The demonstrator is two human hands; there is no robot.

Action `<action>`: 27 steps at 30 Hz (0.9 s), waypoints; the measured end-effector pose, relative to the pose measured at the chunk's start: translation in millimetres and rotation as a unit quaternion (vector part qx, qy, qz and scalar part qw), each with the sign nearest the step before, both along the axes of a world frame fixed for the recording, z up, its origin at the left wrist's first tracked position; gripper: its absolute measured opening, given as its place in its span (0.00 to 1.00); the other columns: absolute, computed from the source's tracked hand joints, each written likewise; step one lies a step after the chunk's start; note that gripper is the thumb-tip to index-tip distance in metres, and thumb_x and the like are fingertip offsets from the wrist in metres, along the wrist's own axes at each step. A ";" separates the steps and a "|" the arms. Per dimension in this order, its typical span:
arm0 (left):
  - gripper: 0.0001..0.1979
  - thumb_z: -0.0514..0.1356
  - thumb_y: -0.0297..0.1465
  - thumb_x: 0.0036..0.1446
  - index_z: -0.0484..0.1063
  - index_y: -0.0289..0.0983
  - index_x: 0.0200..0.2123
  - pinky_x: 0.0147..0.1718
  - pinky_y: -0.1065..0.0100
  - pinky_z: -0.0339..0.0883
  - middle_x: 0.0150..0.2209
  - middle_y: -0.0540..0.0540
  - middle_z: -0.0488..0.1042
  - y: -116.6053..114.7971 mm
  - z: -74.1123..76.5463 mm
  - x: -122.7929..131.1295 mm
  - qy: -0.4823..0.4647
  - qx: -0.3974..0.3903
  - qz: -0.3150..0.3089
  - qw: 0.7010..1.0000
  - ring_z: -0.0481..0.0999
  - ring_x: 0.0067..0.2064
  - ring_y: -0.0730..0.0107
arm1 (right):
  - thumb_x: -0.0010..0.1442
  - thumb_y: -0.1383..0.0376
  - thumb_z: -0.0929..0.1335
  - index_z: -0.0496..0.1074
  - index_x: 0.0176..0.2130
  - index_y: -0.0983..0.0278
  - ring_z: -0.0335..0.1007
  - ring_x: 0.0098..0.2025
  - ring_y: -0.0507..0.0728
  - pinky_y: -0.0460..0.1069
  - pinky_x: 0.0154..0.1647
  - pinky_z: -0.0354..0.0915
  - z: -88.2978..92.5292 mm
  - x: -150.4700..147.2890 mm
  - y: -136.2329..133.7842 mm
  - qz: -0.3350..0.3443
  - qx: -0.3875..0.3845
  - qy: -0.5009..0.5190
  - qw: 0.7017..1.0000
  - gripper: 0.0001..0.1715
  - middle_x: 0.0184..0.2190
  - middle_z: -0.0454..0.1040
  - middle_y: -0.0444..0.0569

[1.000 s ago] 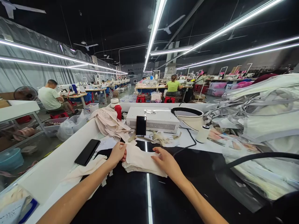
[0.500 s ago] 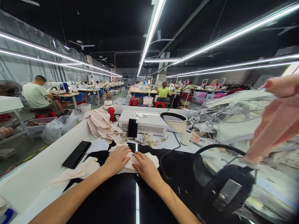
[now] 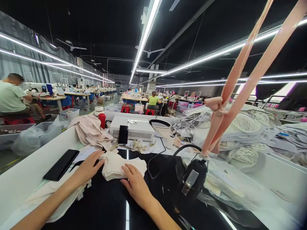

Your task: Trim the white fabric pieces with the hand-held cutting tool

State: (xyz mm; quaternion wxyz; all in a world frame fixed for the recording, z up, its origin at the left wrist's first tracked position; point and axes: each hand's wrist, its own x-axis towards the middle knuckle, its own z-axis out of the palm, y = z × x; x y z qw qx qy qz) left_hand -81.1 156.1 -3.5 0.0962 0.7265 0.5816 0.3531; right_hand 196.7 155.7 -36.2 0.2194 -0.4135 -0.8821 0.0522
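A stack of cream fabric pieces (image 3: 115,166) lies on the glossy black tabletop (image 3: 103,204). My right hand (image 3: 137,185) rests on the stack's front right part, its fingers stretched out flat. Just left of the stack is my left hand (image 3: 89,167), fingers extended and thumb apart, with the fingertips close to the stack's edge. Whether they touch it I cannot tell. Beneath my left forearm, more cream fabric (image 3: 59,209) is spread on the left side. Neither hand grips anything.
A black tool with a metal plate (image 3: 190,182) hangs from knotted pink straps (image 3: 230,92) at right. Behind the stack are a phone (image 3: 123,134) and a white vented box (image 3: 136,126). Another phone (image 3: 61,164) lies left. Fabric piles (image 3: 242,127) rise at right.
My left hand has come off the stack toward the left, while my right hand stays on it. The view has turned right, bringing the strap-hung tool further into sight.
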 end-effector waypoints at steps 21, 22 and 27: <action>0.15 0.52 0.36 0.69 0.78 0.40 0.39 0.42 0.65 0.64 0.40 0.46 0.75 -81.5 -20.8 -97.1 0.014 -0.120 0.172 0.978 0.76 0.43 0.61 | 0.73 0.55 0.64 0.75 0.61 0.55 0.72 0.66 0.65 0.59 0.66 0.71 -1.8 -2.0 -73.2 0.136 -0.071 -0.034 0.988 0.22 0.66 0.72 0.54; 0.15 0.52 0.36 0.69 0.78 0.40 0.38 0.42 0.64 0.64 0.39 0.46 0.75 -81.5 -20.7 -97.2 0.000 -0.114 0.170 0.979 0.76 0.43 0.60 | 0.73 0.55 0.64 0.75 0.61 0.55 0.72 0.65 0.64 0.58 0.65 0.72 -1.4 -1.6 -74.8 0.138 -0.064 -0.037 0.988 0.22 0.66 0.72 0.53; 0.12 0.53 0.34 0.66 0.76 0.39 0.36 0.44 0.63 0.63 0.43 0.45 0.75 -80.1 -14.6 -95.1 -0.081 -0.064 0.146 0.984 0.74 0.44 0.60 | 0.72 0.55 0.65 0.77 0.60 0.57 0.75 0.63 0.64 0.56 0.62 0.74 -0.3 -6.9 -78.7 0.151 -0.048 -0.036 0.987 0.22 0.64 0.75 0.55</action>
